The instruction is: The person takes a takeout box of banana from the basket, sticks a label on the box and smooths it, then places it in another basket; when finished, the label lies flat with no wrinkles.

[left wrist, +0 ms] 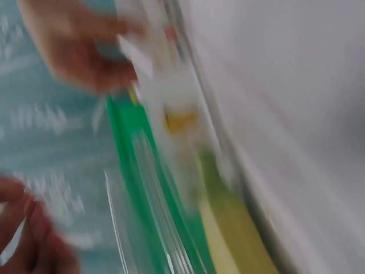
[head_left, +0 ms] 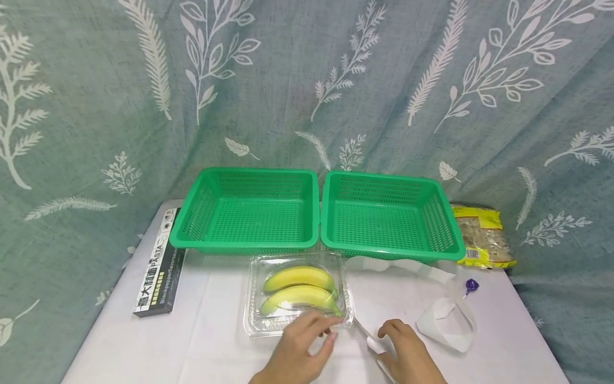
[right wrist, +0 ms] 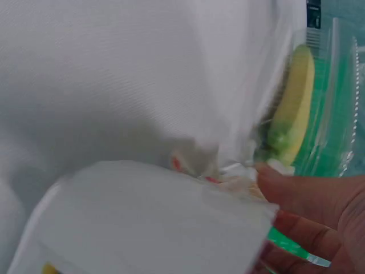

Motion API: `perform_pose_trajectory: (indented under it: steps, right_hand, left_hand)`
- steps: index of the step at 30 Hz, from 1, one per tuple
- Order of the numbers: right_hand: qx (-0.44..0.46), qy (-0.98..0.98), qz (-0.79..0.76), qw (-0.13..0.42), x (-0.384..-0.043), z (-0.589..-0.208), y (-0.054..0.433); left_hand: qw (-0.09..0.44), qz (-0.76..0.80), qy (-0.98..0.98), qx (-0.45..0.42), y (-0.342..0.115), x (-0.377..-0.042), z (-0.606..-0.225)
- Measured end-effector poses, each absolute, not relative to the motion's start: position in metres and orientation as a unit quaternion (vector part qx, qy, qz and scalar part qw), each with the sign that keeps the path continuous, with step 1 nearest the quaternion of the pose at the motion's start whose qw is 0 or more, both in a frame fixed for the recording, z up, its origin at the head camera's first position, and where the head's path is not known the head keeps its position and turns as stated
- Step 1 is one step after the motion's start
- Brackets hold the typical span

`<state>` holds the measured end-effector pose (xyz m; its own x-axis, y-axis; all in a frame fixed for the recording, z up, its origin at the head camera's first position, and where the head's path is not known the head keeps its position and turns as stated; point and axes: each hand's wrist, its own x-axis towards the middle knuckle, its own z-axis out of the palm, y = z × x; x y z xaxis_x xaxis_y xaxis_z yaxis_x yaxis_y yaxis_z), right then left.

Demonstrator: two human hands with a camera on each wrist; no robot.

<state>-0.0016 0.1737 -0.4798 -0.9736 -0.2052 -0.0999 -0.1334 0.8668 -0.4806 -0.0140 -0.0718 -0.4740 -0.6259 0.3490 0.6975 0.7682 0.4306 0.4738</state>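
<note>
A clear plastic clamshell box (head_left: 299, 323) with a banana (head_left: 299, 298) and a second banana (head_left: 299, 276) inside lies at the table's middle, its lid down over them. My left hand (head_left: 302, 341) hovers by the box's front right corner, thumb and fingers apart and nothing seen between them. To its right, my right hand (head_left: 405, 352) pinches a white paper-like strip (head_left: 376, 345) between thumb and fingers. That strip looms large as a white sheet (right wrist: 154, 211) in the right wrist view. The left wrist view is blurred.
Behind the box stand a left green basket (head_left: 244, 246) and a right green basket (head_left: 393, 252). A black pasta box (head_left: 158, 266) lies left. More white strip (head_left: 448, 330), a purple lollipop (head_left: 472, 286) and a yellow packet (head_left: 484, 234) lie right. A patterned curtain (head_left: 288, 80) hangs behind.
</note>
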Motion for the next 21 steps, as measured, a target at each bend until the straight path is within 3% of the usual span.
perform_pose_trajectory:
  steps: [3,6,15,21]
  right_hand:
    - [-0.097,0.965,-0.240,0.036,0.000,-0.483,0.178]
    - [-0.093,0.963,-0.251,0.031,-0.001,-0.485,0.184]
    - [-0.013,0.939,-0.329,0.094,-0.013,-0.498,0.206]
    - [0.010,0.948,-0.310,0.069,-0.014,-0.499,0.204]
  left_hand:
    - [0.114,-0.352,-0.837,-0.403,-0.050,-0.012,-0.480]
    - [0.034,-0.273,-0.863,-0.424,-0.032,-0.012,-0.489]
    - [0.000,-0.180,-0.884,-0.432,-0.006,-0.014,-0.511]
    - [-0.019,-0.169,-0.897,-0.409,-0.002,-0.015,-0.516]
